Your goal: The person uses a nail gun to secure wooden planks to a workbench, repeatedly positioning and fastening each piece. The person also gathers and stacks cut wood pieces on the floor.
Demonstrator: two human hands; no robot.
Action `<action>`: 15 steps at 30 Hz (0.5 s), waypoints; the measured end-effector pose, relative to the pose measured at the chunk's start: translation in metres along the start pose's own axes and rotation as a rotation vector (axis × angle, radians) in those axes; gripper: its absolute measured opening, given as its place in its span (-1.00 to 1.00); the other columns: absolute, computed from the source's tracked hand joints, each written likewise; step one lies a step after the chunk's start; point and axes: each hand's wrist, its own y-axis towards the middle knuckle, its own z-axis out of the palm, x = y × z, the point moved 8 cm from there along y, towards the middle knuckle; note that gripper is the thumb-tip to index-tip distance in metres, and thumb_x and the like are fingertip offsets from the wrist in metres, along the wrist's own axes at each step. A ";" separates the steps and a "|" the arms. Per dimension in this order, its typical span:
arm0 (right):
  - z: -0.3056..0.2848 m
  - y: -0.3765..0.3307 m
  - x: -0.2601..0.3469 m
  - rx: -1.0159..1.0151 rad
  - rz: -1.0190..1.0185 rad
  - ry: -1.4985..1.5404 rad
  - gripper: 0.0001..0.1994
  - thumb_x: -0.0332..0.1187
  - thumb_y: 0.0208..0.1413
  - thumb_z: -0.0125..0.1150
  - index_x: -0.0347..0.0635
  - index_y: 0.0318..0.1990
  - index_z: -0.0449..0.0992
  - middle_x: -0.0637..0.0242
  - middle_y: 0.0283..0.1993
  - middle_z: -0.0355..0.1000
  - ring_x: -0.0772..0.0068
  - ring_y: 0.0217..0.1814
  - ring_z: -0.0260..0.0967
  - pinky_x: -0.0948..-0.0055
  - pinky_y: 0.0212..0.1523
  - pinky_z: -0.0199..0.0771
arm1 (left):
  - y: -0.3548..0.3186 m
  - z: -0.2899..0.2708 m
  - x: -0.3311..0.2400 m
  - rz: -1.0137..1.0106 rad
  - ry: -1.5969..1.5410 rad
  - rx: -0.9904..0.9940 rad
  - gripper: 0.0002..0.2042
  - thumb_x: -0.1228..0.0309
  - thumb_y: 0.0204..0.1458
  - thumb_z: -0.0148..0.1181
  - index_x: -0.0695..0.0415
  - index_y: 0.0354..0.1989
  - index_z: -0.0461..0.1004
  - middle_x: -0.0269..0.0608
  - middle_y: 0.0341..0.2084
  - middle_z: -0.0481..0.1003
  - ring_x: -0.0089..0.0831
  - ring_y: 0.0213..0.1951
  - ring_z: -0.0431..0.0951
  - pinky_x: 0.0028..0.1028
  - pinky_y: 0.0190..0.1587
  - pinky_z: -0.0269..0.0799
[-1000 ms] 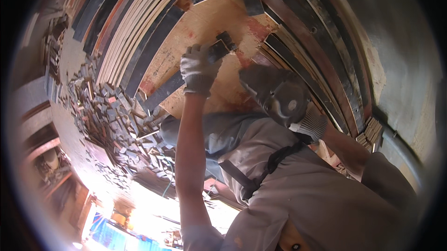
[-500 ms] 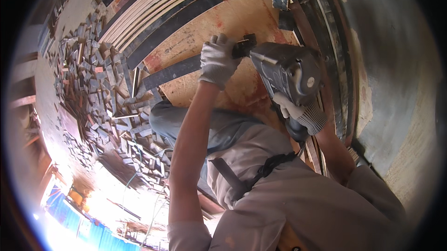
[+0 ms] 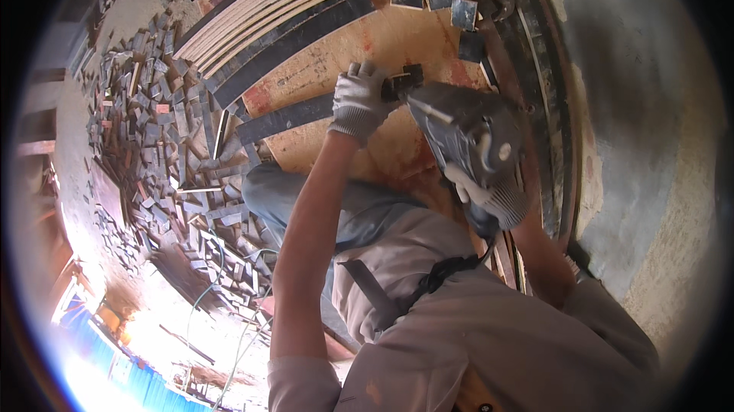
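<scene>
Over stained board (image 3: 382, 39), left grip (image 3: 357, 100) holds strip (image 3: 290, 117), right grip (image 3: 489, 194) power tool (image 3: 470, 125).

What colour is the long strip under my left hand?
The strip under your left hand is black on top, as the head view shows.

The person's gloved left hand (image 3: 358, 100) holds a dark strip (image 3: 287, 117) lying across a tan board (image 3: 329, 49). Right of the strip, the gloved right hand (image 3: 483, 194) grips a black power tool (image 3: 470, 118); left of the strip lie heaped small offcuts (image 3: 149, 175).
</scene>
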 end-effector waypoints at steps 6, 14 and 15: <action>0.021 -0.036 -0.037 -0.128 0.011 -0.004 -0.47 -0.12 0.38 0.18 -0.08 0.42 0.33 0.21 0.35 0.48 0.25 0.36 0.50 0.20 0.36 0.52 | -0.027 -0.071 0.007 -0.073 -0.050 0.013 -0.47 0.26 -0.10 0.62 0.02 0.09 0.59 -0.11 -0.07 0.62 -0.01 -0.07 0.67 -0.12 0.00 0.63; 0.033 -0.066 -0.051 -0.416 -0.074 0.116 -0.36 -0.12 0.14 0.48 -0.23 0.29 0.42 -0.08 0.09 0.60 0.03 0.16 0.62 0.13 0.15 0.63 | -0.063 -0.184 0.103 -0.499 0.484 -0.100 -0.15 0.16 -0.17 0.71 0.06 0.35 0.43 -0.02 0.18 0.50 -0.01 0.24 0.48 -0.08 0.29 0.43; 0.036 -0.064 -0.052 -0.416 -0.079 0.157 -0.37 -0.14 0.11 0.52 -0.24 0.27 0.45 -0.11 0.07 0.60 0.00 0.15 0.62 0.13 0.13 0.64 | -0.054 -0.162 0.106 -0.507 0.384 -0.046 -0.18 0.14 -0.13 0.68 0.12 0.33 0.45 -0.04 0.23 0.50 0.00 0.27 0.48 -0.09 0.34 0.42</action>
